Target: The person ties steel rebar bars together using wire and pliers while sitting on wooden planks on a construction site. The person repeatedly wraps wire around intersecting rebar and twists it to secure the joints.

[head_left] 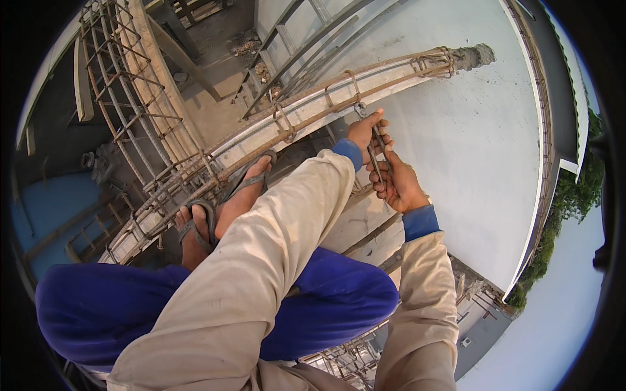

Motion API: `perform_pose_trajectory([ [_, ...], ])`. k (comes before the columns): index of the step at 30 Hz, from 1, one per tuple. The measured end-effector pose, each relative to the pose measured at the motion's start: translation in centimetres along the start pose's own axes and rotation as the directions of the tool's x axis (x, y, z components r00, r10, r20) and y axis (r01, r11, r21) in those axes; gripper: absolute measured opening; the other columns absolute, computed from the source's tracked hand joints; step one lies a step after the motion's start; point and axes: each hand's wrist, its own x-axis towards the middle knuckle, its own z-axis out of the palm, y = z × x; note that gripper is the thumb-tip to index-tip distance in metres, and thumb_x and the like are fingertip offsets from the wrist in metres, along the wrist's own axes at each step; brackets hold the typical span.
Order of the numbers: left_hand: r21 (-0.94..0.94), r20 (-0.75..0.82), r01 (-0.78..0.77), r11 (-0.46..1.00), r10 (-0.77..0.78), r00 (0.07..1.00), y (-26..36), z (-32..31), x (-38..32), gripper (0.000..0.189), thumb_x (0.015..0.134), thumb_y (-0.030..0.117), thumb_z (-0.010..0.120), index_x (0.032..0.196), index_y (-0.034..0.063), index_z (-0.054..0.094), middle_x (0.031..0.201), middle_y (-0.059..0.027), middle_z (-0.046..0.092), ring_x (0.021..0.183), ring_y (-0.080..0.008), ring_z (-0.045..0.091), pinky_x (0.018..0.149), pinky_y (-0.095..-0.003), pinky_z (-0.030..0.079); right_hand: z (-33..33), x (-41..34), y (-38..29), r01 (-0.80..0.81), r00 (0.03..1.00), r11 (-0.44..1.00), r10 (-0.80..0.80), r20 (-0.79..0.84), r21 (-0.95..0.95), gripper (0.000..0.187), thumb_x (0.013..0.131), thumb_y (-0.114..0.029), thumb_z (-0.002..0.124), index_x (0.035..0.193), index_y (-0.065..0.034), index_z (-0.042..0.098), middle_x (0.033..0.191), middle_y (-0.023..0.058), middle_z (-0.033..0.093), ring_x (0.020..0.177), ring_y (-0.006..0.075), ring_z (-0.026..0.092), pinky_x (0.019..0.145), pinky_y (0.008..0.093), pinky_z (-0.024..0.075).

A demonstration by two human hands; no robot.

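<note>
Steel tying pincers (361, 111) have their jaws against the lower bar of a long rebar cage (323, 115), right by a bent stirrup (353, 84). My left hand (363, 133) grips the pincers just below the head, the thumb pointing along the tool. Lower down, my right hand (400, 184) is closed around the handles. Whether a tie wire sits in the jaws is too small to tell. Both of my sandalled feet (195, 222) are set beside the cage, over a pale formwork board (303, 129).
A second rebar cage (129, 115) joins from the upper left next to a timber plank (151, 83). A ladder (293, 44) leans at a grey wall (469, 146). The cage ends at a rough concrete stub (474, 56). Ground lies well below.
</note>
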Motion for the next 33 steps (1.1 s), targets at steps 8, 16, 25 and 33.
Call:
perform_pose_trajectory([
  [8,-0.128,-0.39,-0.077,0.989,0.021,0.92,-0.9,4.5,1.0,0.019,0.095,0.012,0.057,0.078,0.0048,0.054,0.065,-0.0053,0.053,0.05,-0.0179,0.051,0.055,-0.0387,0.056,0.4,-1.4,1.5,-0.127,0.596,-0.042,-0.802,-0.042,-0.991,0.04,0.095,-0.036,0.071,0.115,-0.0011,0.067,0.103,0.0197,0.075,0.082,0.0373,0.074,0.071,0.0471,0.0586],
  [16,0.513,-0.097,-0.127,0.849,0.204,0.974,-0.1,-0.1,-1.0,0.046,0.099,0.042,0.068,0.124,0.0032,0.065,0.105,-0.016,0.077,0.077,-0.0202,0.075,0.069,-0.0328,0.06,-3.4,2.7,2.9,0.235,0.965,0.907,-0.262,-0.031,-0.348,0.037,0.094,-0.035,0.076,0.104,-0.0017,0.062,0.082,0.012,0.072,0.06,0.0296,0.069,0.058,0.0414,0.0541],
  [25,0.016,-0.137,-0.042,0.999,0.044,0.99,-0.5,1.6,0.7,0.034,0.101,0.039,0.063,0.099,0.0049,0.065,0.064,-0.0001,0.054,0.049,-0.0144,0.049,0.048,-0.0328,0.045,0.3,-0.3,3.4,0.115,0.678,0.068,-0.735,0.028,-0.991,0.036,0.093,-0.028,0.072,0.112,-0.0002,0.059,0.082,0.0187,0.071,0.074,0.0367,0.073,0.065,0.0459,0.0566],
  [33,0.241,-0.099,-0.066,0.968,0.092,0.991,0.0,-0.6,-0.8,0.034,0.099,0.036,0.067,0.114,0.0051,0.063,0.093,-0.0139,0.077,0.085,-0.018,0.074,0.064,-0.0384,0.058,-1.1,0.4,1.9,-0.182,0.959,0.952,0.117,0.258,0.246,0.04,0.102,-0.047,0.066,0.117,-0.01,0.066,0.073,-0.0036,0.054,0.062,0.0072,0.053,0.05,0.0193,0.0402],
])
